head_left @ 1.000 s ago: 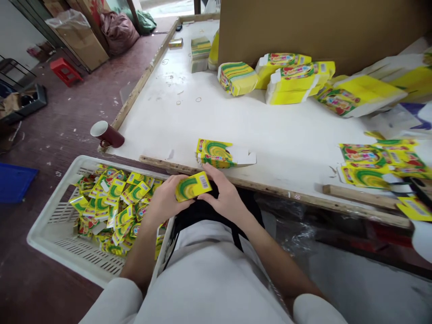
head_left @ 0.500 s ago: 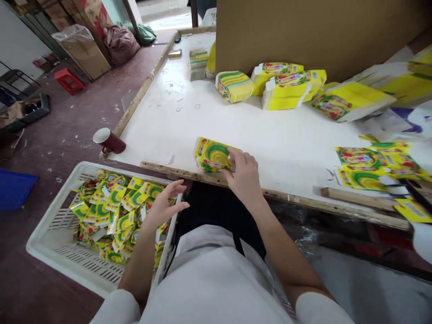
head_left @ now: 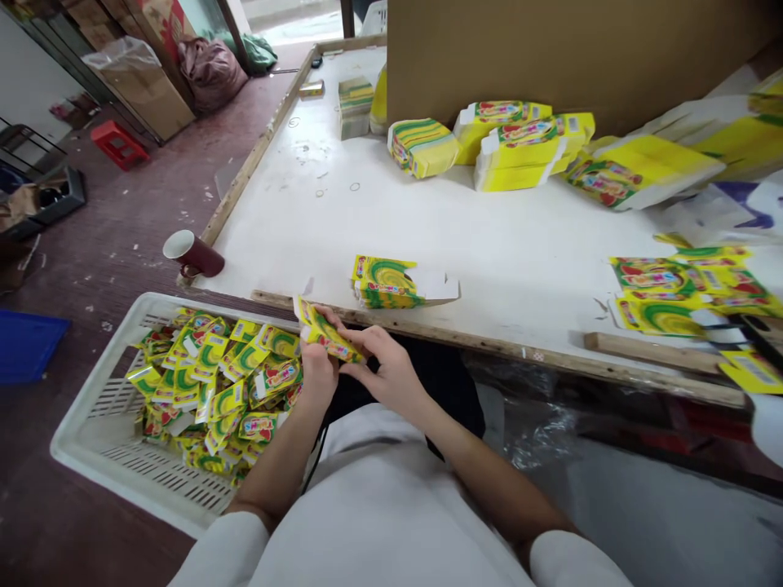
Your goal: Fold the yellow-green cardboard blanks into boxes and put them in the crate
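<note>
Both my hands hold one flat yellow and green carton blank (head_left: 324,333) just in front of the table's wooden edge. My left hand (head_left: 318,371) grips it from below, my right hand (head_left: 385,371) pinches its right end. A small stack of the same flat blanks (head_left: 385,283) lies on the white table (head_left: 489,236) just beyond my hands. To my left a white plastic basket (head_left: 116,452) holds several folded yellow and green boxes (head_left: 220,379).
A dark red mug (head_left: 192,253) lies at the table's left corner. Bundles of yellow cartons (head_left: 519,143) sit at the back before a large brown cardboard sheet (head_left: 550,49). More flat blanks (head_left: 685,289) lie at the right. A red stool (head_left: 118,141) stands on the floor.
The folded box left my left hand toward the basket. My right hand reached to the stack, took a flat blank, and brought it back to my left hand.
</note>
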A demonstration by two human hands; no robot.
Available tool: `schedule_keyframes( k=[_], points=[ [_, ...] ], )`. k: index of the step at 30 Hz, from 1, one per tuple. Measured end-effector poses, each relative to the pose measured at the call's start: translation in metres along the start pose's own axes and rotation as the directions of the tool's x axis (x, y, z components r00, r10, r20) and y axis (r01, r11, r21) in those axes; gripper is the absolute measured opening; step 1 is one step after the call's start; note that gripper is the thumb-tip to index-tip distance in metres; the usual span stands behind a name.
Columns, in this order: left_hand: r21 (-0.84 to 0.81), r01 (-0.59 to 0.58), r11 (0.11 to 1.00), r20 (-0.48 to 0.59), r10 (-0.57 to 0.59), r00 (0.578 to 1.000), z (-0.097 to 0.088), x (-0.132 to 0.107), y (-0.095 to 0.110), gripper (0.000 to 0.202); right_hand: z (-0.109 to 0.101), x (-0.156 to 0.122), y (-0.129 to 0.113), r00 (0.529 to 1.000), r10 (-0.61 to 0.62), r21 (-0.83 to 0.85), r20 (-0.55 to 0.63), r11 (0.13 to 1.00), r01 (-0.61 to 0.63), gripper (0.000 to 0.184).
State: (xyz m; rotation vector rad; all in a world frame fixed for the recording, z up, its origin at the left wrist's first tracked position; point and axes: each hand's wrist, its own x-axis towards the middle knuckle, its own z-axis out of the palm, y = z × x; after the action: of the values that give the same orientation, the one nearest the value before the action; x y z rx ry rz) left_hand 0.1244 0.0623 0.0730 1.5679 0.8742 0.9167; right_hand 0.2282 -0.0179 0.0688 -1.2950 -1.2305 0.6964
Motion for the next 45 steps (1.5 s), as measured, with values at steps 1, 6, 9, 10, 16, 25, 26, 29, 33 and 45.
schedule_keyframes(
  k=[1,6,9,10,16,25,26,29,33,45],
  points=[
    [-0.003,0.006,1.0,-0.018,-0.006,1.0,-0.002,-0.004,-0.007,0.084,-0.005,0.002,0.002,1.0,0.011,0.002,-0.025,1.0,-0.011,0.035],
    [-0.078,0.056,0.995,-0.185,-0.07,0.98,-0.013,-0.015,-0.024,0.039,-0.023,0.003,0.01,0.992,0.068,0.076,-0.104,0.995,-0.06,0.014],
    [-0.058,0.074,0.996,-0.029,-0.076,0.997,-0.032,-0.008,-0.01,0.048,-0.033,-0.001,0.012,0.991,0.008,-0.068,-0.135,0.998,-0.017,0.013],
    [-0.05,0.053,0.997,0.049,-0.05,0.998,-0.04,-0.005,-0.002,0.062,-0.037,-0.002,0.012,0.989,-0.038,-0.172,-0.145,0.985,0.013,0.016],
    [0.359,-0.19,0.914,0.453,0.007,0.892,-0.058,0.0,0.032,0.113,-0.046,-0.008,0.002,0.95,-0.286,-0.605,0.123,0.738,0.3,0.029],
    [0.487,-0.274,0.83,0.428,0.046,0.902,-0.013,-0.022,0.013,0.078,-0.026,-0.01,0.015,0.993,0.105,0.065,-0.062,0.993,-0.101,0.068],
    [0.465,-0.319,0.826,0.443,0.096,0.892,-0.011,-0.024,0.011,0.077,-0.02,-0.01,0.02,0.982,0.19,0.193,0.022,0.963,-0.19,0.061],
    [0.447,-0.382,0.809,0.451,0.165,0.877,-0.008,-0.026,0.008,0.063,-0.007,-0.011,0.032,0.921,0.311,0.453,0.235,0.803,-0.387,0.063],
    [0.493,-0.282,0.823,0.481,0.012,0.877,-0.009,-0.022,0.007,0.04,-0.009,-0.013,0.031,0.942,0.249,0.451,0.225,0.831,-0.327,0.076],
    [0.625,-0.277,0.73,0.361,0.045,0.932,-0.018,-0.019,0.001,0.055,-0.031,-0.016,0.026,0.999,0.017,-0.148,0.044,0.989,-0.011,0.072]
  ],
)
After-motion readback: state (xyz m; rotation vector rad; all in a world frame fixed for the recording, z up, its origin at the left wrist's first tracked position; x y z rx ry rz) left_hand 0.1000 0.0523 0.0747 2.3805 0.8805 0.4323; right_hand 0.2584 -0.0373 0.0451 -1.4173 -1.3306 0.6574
